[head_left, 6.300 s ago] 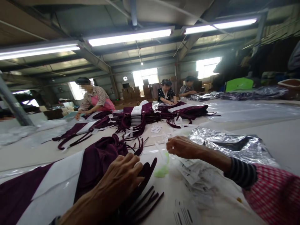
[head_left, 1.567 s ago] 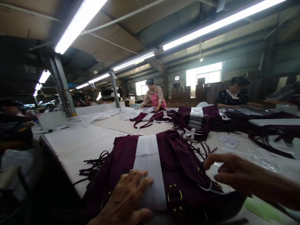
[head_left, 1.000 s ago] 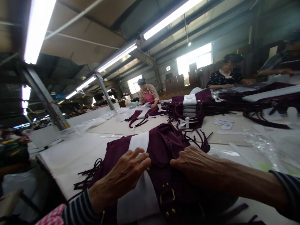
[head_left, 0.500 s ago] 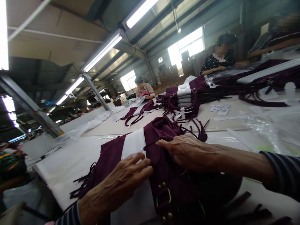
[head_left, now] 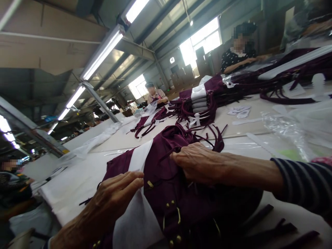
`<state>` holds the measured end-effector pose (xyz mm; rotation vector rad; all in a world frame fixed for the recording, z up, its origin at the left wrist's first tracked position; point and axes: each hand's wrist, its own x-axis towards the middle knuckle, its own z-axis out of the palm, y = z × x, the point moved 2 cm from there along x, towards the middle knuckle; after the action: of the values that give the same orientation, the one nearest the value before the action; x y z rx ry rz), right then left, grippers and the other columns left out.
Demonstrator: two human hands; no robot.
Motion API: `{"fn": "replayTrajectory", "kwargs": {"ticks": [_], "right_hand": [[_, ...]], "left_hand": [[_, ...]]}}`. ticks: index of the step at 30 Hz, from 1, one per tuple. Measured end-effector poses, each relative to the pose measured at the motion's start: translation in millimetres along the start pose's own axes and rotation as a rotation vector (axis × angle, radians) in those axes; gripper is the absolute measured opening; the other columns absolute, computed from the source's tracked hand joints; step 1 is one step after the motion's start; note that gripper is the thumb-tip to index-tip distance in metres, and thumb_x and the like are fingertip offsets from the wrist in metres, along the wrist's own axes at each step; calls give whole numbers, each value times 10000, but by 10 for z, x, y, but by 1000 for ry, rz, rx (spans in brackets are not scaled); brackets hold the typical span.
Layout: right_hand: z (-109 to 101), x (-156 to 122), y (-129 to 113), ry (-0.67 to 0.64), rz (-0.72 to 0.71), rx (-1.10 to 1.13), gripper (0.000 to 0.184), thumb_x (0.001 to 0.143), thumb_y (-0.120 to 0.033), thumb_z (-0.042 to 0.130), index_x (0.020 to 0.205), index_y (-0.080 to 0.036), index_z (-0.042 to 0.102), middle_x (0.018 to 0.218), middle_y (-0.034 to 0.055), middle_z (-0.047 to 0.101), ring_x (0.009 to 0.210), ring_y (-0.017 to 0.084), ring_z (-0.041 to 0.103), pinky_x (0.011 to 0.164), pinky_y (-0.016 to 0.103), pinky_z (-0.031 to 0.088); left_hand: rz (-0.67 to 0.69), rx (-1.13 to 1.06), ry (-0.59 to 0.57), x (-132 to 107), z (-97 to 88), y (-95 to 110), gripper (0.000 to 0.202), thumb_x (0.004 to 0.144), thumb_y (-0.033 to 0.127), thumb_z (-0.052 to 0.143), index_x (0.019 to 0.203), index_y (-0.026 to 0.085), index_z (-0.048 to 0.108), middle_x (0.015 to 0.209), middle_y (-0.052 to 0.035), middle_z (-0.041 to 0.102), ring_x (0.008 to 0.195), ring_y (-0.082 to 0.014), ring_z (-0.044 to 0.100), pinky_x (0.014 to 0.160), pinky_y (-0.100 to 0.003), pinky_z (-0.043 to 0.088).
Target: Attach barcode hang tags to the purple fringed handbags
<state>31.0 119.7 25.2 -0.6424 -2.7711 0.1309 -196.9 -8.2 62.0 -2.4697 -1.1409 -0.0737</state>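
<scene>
A dark purple bag [head_left: 162,176] with gold metal fittings lies on the table in front of me, a white paper-like band [head_left: 136,216] running across it. My left hand [head_left: 111,193] rests over the band with fingers stretched out and close together. Beside its fingertips a small gold zipper pull [head_left: 150,184] shows on the bag. At the upper right of the bag, my right hand [head_left: 198,162] is closed, fingers curled on the purple fabric near a thin strap. Its palm side is hidden. Fringed straps [head_left: 219,138] stick out behind it.
Further back on the white table [head_left: 77,180] stands a stack of purple bags [head_left: 215,86] with white bands. Paper tags [head_left: 240,111] and crumpled clear plastic [head_left: 287,135] lie to the right. A person in dotted clothing [head_left: 228,64] and another person [head_left: 157,97] sit beyond.
My left hand has shifted left and flattened over the white band, uncovering the zipper pull. The band now bulges toward me. My right hand stays at the same part of the bag, fingers more curled.
</scene>
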Motion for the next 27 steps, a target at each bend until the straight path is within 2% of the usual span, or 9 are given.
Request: {"fn": "replayTrajectory", "kwargs": {"ticks": [3, 7, 11, 15, 18, 21, 23, 25, 27], "right_hand": [[-83, -4, 64, -32, 112, 92, 234, 764, -136, 522, 955, -191, 645, 782, 64, 696, 620, 184, 593, 531, 279, 267], [-84, -21, 197, 27, 169, 365, 266, 684, -121, 511, 888, -207, 657, 817, 36, 693, 752, 187, 620, 587, 255, 337], [11, 4, 300, 19, 272, 633, 290, 614, -118, 494, 835, -187, 669, 696, -4, 625, 630, 142, 550, 535, 235, 330], [24, 20, 264, -29, 345, 848, 249, 586, -119, 474, 779, -166, 624, 582, -45, 481, 513, 95, 400, 482, 221, 285], [-12, -27, 199, -71, 297, 930, 345, 598, -122, 482, 904, -164, 636, 562, -74, 394, 482, 82, 298, 439, 214, 236], [-61, -152, 148, -126, 265, 876, 450, 638, -144, 512, 1069, -169, 641, 558, -81, 371, 466, 90, 282, 418, 217, 223], [-106, -281, 132, -137, 284, 776, 465, 694, -187, 533, 1145, -198, 645, 599, -47, 462, 489, 120, 392, 442, 227, 311], [-156, -438, 148, -110, 335, 647, 436, 779, -279, 539, 1201, -273, 648, 757, 28, 617, 604, 191, 558, 520, 277, 447], [-195, -611, 208, -40, 398, 438, 394, 835, -385, 521, 1209, -386, 648, 934, 76, 693, 723, 254, 644, 590, 339, 528]], "left_hand": [[-1, -22, -1, 33, -2, 4, 212, 985, 32, 432, 1031, 177, 581, 1099, -64, 702, 959, -153, 699, 795, -220, 536], [-18, -35, -9, 44, 37, -11, 207, 975, 15, 444, 1014, 173, 571, 1093, -65, 699, 953, -158, 699, 799, -232, 549], [-69, -82, 28, 38, 84, 25, 222, 982, 22, 430, 1028, 189, 570, 1102, -52, 698, 963, -151, 696, 834, -245, 562], [-213, -185, 19, -35, 64, 266, 233, 1019, 200, 464, 1242, 213, 530, 1321, -77, 625, 1199, -163, 623, 985, -257, 540], [-178, -53, 45, -185, 143, 560, 334, 1004, 299, 498, 1312, 171, 515, 1333, -102, 635, 1215, -214, 618, 965, -293, 559], [-100, 231, 199, -344, 343, 780, 295, 992, 158, 443, 1249, 145, 588, 1269, -103, 679, 1189, -264, 627, 936, -351, 551], [-107, 307, 250, -401, 459, 835, 305, 1009, 235, 451, 1258, 141, 599, 1279, -106, 672, 1194, -280, 616, 941, -377, 535], [-132, 289, 214, -412, 505, 848, 369, 1012, 370, 466, 1269, 141, 600, 1292, -107, 665, 1182, -277, 614, 938, -385, 532], [-141, 303, 159, -397, 484, 869, 374, 1009, 352, 470, 1299, 147, 585, 1320, -105, 652, 1187, -272, 608, 940, -387, 526]]}}
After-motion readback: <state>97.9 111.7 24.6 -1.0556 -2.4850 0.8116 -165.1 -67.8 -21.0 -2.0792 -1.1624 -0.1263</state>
